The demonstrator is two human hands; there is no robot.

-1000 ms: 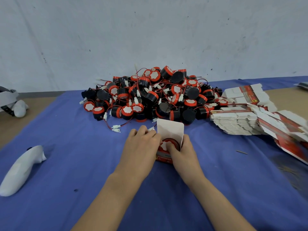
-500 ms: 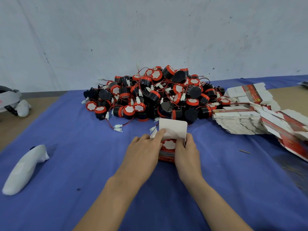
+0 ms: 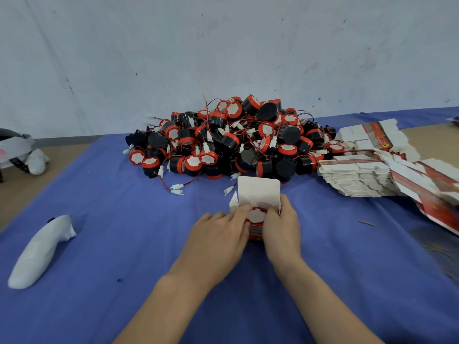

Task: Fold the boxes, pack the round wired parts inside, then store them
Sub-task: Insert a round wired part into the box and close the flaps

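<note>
A small red and white box [image 3: 255, 235] stands on the blue cloth [image 3: 124, 244] with its white top flap [image 3: 258, 192] raised. A round part with a red rim and white face [image 3: 257, 215] sits in the box opening. My left hand [image 3: 218, 234] holds the box's left side, fingertips on the part and the left side flap. My right hand [image 3: 280, 224] grips the right side. Behind lies a big pile of black and red round wired parts [image 3: 231, 142]. Flat unfolded boxes [image 3: 360, 180] are stacked at the right.
A white controller [image 3: 42, 249] lies on the cloth at the left. A white headset [image 3: 17, 152] rests at the far left on the brown table. More flat boxes [image 3: 372, 135] spread toward the right edge. A grey wall stands behind the pile.
The part has sunk further into the box. My left fingers have moved onto its top and the left side flap. The view has shifted slightly.
</note>
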